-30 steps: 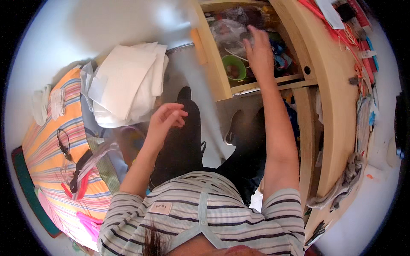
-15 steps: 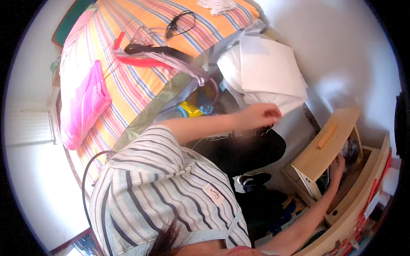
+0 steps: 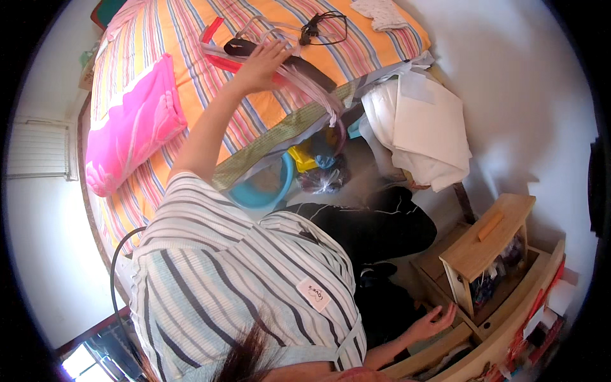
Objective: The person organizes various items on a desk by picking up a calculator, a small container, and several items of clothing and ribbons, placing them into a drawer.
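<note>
On the bed's striped sheet, my left hand (image 3: 264,67) rests over a bundle of long strips. Its fingers are stretched out across a black strip (image 3: 313,69), with a pinkish-grey strip (image 3: 318,95) and a red strip (image 3: 223,62) beside it. At the lower right my right hand (image 3: 434,323) is held palm up with fingers apart, nothing in it. It is nearest to a pulled-out wooden drawer (image 3: 487,237) with a wooden bar handle. Small dark and purple items (image 3: 487,283) show inside the drawer.
A pink folded cloth (image 3: 137,127) and a coiled black cable (image 3: 328,28) lie on the bed. Below its edge are a blue basin (image 3: 258,194) and a yellow bag (image 3: 302,158). White folded sheets (image 3: 429,124) stand against the wall. A wooden cabinet edge (image 3: 519,321) borders the right.
My left hand has moved from above my knee up onto the strips on the bed. My right hand has come out of the drawer toward me. The view has shifted.
</note>
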`<state>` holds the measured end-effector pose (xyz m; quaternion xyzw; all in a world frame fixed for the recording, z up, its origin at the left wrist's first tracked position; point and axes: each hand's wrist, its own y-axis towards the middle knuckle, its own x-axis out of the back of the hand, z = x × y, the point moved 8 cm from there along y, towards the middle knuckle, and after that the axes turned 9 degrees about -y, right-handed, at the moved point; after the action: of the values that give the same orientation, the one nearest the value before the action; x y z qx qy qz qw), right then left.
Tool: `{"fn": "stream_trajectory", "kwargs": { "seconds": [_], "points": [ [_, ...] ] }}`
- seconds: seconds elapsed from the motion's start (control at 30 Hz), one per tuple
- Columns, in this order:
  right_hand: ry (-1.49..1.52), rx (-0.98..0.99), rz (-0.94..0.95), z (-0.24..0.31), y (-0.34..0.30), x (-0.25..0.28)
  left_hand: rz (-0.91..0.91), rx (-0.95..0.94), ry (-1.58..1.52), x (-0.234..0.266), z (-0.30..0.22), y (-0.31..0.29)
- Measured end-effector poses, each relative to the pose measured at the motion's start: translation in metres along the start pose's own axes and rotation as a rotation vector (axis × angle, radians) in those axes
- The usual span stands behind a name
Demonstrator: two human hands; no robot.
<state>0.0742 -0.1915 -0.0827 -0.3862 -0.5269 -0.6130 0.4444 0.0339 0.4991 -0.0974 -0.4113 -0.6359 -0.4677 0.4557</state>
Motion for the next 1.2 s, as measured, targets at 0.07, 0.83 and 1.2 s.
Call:
{"fn": "stream_trajectory", "kwargs": {
  "seconds": [0.07,0.83,1.2],
  "points": [
    [0.025,0.037,-0.001,0.010,-0.011,0.000,0.014,0.013,-0.013,-0.010,0.030,-0.005],
    [0.156,0.262,0.138,0.102,-0.026,0.024,0.025,0.020,-0.102,-0.064,0.059,0.144],
    [0.249,0.208,0.176,0.100,-0.034,0.018,-0.087,0.200,-0.177,-0.048,0.075,0.164]
  ]
}}
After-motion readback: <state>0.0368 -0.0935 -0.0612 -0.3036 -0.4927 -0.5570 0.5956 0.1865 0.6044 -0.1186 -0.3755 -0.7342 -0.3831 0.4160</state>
